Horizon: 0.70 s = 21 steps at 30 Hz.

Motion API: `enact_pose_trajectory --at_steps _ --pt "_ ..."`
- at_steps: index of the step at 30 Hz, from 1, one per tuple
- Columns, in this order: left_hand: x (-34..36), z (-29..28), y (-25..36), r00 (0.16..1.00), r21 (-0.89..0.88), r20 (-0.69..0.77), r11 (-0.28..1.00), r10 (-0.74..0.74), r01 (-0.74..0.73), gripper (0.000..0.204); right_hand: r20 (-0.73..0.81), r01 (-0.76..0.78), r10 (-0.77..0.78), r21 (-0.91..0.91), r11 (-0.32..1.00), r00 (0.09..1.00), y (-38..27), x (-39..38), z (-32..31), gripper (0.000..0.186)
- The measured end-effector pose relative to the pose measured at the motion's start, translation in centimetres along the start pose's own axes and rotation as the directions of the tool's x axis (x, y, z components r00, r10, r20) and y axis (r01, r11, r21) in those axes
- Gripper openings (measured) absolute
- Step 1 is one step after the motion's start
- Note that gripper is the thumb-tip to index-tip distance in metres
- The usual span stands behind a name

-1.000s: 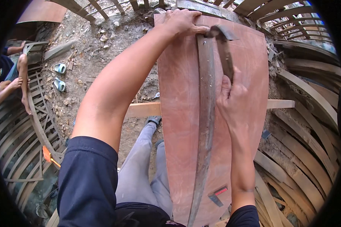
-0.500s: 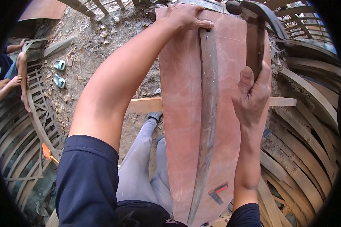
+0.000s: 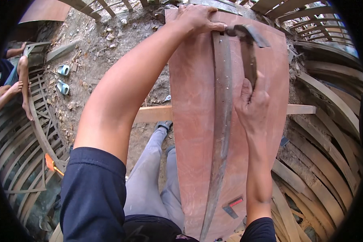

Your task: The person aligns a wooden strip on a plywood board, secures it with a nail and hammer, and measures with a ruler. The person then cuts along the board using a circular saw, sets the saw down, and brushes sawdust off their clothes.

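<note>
My right hand (image 3: pixel 252 101) is wrapped around the dark wooden handle of a claw hammer (image 3: pixel 249 60). Its head, slightly smeared by motion, is beside my left thumb, over the far end of a curved wooden strip (image 3: pixel 222 88). That long strip lies lengthwise on a reddish plywood panel (image 3: pixel 192 117). At the panel's far edge my left hand (image 3: pixel 195 19) bears down, thumb stretched toward the strip's end and the other fingers partly hidden. What it pinches there, if anything, I cannot make out. A small red-and-grey angled tool (image 3: pixel 233 206) rests on the panel near me.
A wooden bar (image 3: pixel 155 113) crosses under the panel. Curved timber ribs (image 3: pixel 322 161) crowd the right side, and more ribs (image 3: pixel 16 149) fill the left. A person (image 3: pixel 12 80) sits at far left, near light green slippers (image 3: pixel 63 86). An orange-headed tool (image 3: pixel 49 162) leans nearby.
My right hand has swung the hammer left and down, bringing its head from above the panel's far right to beside my left thumb. The left hand stays in place.
</note>
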State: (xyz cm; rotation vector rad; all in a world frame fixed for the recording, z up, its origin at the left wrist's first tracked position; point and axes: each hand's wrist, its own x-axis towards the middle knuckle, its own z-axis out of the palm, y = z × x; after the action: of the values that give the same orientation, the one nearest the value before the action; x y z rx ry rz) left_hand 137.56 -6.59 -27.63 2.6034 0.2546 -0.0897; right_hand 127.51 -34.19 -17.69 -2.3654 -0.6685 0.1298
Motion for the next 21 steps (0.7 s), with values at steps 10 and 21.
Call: enact_pose_trajectory --at_steps 10,21 --pt "-0.5 -1.0 0.0 0.993 -0.059 -0.046 0.992 0.108 -0.110 0.092 -0.060 0.018 -0.014 0.065 0.998 0.998 -0.9 0.6 -0.3 0.027" --pt "-0.8 -0.9 1.0 0.985 -0.160 -0.097 0.974 0.145 -0.159 0.095 -0.096 -0.052 0.057 0.059 0.997 0.994 -0.8 -2.7 -3.6 0.027"
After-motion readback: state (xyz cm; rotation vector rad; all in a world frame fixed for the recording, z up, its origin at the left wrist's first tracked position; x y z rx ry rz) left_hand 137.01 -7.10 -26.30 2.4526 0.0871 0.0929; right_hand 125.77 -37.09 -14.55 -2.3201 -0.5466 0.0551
